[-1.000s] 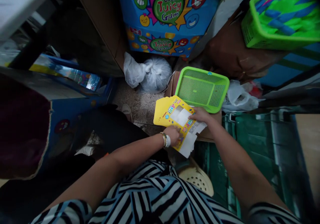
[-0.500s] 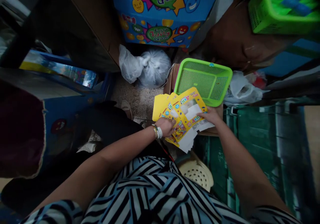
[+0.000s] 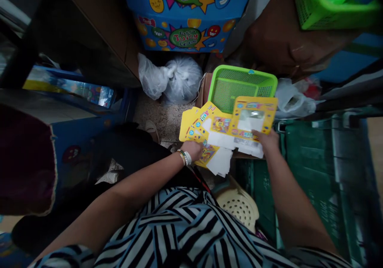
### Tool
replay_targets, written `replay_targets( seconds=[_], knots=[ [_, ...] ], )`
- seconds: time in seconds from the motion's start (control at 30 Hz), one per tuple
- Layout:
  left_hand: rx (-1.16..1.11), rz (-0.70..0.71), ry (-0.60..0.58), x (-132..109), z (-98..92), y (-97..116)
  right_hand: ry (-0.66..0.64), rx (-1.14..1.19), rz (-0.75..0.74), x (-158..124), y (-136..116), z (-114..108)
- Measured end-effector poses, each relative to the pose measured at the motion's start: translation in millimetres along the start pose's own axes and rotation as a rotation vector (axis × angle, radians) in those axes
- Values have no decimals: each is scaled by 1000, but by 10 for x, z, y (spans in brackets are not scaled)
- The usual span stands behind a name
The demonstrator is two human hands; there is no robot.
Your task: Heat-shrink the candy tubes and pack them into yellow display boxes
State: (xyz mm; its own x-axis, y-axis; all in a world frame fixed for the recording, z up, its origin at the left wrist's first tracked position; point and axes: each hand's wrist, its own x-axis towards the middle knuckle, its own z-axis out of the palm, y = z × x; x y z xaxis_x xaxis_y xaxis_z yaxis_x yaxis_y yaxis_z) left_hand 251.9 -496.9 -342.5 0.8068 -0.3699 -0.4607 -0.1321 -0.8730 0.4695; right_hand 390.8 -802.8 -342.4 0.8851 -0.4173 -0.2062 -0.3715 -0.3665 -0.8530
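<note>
My left hand (image 3: pixel 193 150) is closed on a fanned stack of flat yellow cartons (image 3: pixel 187 130) with printed fronts, cut-out windows and white flaps. Between the fingers and thumb of my right hand (image 3: pixel 268 139) is a single flat yellow carton (image 3: pixel 271 114), held apart to the right of the stack. Its window and white flaps show, and its left part lies close to the stack's edge. Just beyond both hands, a green mesh basket (image 3: pixel 214 82) rests tilted on a cardboard box (image 3: pixel 205 88); the cartons cover its near rim.
Tied clear plastic bags (image 3: pixel 184 80) lie on the speckled floor (image 3: pixel 172 118). Blue gum boxes (image 3: pixel 185 36) are stacked ahead. Green crates (image 3: pixel 308 152) stand at right, and a cream perforated stool (image 3: pixel 239 208) is below my hands. Another green basket (image 3: pixel 314 16) sits upper right.
My right hand has moved right, drawing one carton away from the fanned stack. My left hand still grips the rest, almost in place.
</note>
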Motion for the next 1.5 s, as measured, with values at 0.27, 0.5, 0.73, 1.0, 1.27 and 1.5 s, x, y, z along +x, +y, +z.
replay_targets(
  seconds=[0.27, 0.5, 0.73, 1.0, 1.27, 1.5],
  knots=[
    [-222, 363, 234, 145, 198, 95, 121, 432, 13, -430, 9, 131],
    [-969, -234, 539, 88, -78, -74, -74, 578, 203, -729, -127, 549],
    [-1875, -542, 464, -409, -689, -759, -468, 422, 297, -773, -481, 516],
    [-1814, -669, 588, -385, -721, -822, -827, 278, 178, -737, -1139, 943],
    [-2077, -360, 396, -608, -681, -659, -823, 249, 273, -756, -692, 970],
    [-1694, -472, 638, -631, -669, -389, -629, 233, 231, -909, -349, 911]
  ],
)
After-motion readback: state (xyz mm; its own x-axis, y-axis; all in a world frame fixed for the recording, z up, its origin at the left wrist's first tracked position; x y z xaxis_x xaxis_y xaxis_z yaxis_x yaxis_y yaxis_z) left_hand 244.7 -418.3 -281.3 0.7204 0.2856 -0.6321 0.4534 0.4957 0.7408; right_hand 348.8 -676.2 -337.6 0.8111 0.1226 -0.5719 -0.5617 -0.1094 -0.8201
